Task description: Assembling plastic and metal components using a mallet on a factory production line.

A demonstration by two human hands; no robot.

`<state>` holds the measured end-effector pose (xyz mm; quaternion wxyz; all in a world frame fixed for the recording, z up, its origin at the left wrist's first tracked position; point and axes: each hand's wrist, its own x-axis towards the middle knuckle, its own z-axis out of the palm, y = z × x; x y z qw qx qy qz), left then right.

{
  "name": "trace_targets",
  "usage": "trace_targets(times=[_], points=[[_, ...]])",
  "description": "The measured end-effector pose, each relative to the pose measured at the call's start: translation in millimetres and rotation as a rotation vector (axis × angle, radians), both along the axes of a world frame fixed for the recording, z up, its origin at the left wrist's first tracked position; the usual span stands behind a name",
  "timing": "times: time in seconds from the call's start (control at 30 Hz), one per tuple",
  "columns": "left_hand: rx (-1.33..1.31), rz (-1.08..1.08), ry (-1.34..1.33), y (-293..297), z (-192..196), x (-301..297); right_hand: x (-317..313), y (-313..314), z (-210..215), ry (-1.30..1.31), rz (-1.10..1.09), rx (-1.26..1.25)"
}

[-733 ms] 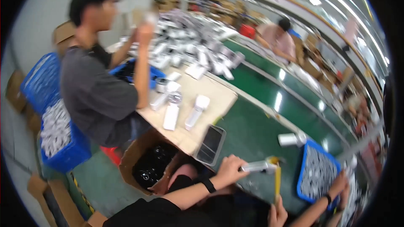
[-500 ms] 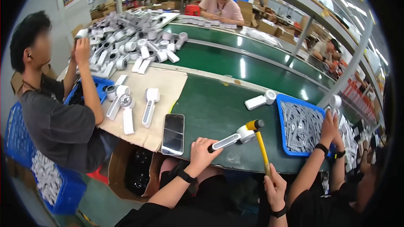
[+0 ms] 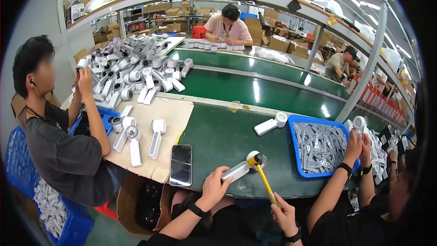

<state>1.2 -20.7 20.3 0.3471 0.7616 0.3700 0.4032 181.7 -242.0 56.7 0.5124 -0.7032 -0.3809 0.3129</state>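
My left hand (image 3: 213,187) grips the handle of a white hand-held fan body (image 3: 236,171) that lies at the near edge of the green belt (image 3: 218,132). My right hand (image 3: 284,214) holds the lower end of a yellow-handled mallet (image 3: 265,181). The mallet's head rests against the round head end of the fan body. Both forearms come up from the lower edge, each with a dark wristband.
A black phone (image 3: 181,171) lies left of my left hand, beside a cardboard sheet (image 3: 168,114) with white fan bodies. A blue tray (image 3: 294,142) of grey parts sits right, another fan body (image 3: 271,125) behind. Co-workers sit left and right; a pile of white parts (image 3: 132,64) lies far left.
The view has swung to the right and levelled, so the belt and blue tray now sit in the middle. My hands have kept hold of the fan body and the mallet.
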Motion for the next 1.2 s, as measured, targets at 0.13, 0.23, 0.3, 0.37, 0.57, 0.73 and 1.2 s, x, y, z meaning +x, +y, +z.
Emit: trace_targets(times=[0.13,0.23,0.3,0.37,0.57,0.73,1.2], points=[[-0.987,-0.407,-0.617,19.2,-6.7,-5.8,-21.0,3.5,-7.4,0.275,-0.095,0.159],[-1.133,-0.328,-0.669,21.0,4.7,-15.3,-30.0,7.0,9.7,0.308,-0.09,0.154],[-0.701,-0.129,-0.301,14.0,15.6,-14.9,-23.1,5.4,9.9,0.148,-0.039,0.101],[-0.056,0.068,-0.026,13.2,8.5,-14.7,-17.8,7.6,16.1,0.018,0.032,0.028],[0.19,0.18,0.056,14.5,-2.1,-14.3,-16.8,15.8,32.0,-0.462,0.155,0.161],[0.231,0.156,0.007,17.0,-5.4,-11.9,-24.2,25.7,37.6,-0.632,0.21,-0.001],[0.239,0.136,0.06,17.5,-0.1,-13.5,-25.9,26.3,54.0,-0.528,0.161,0.062]])
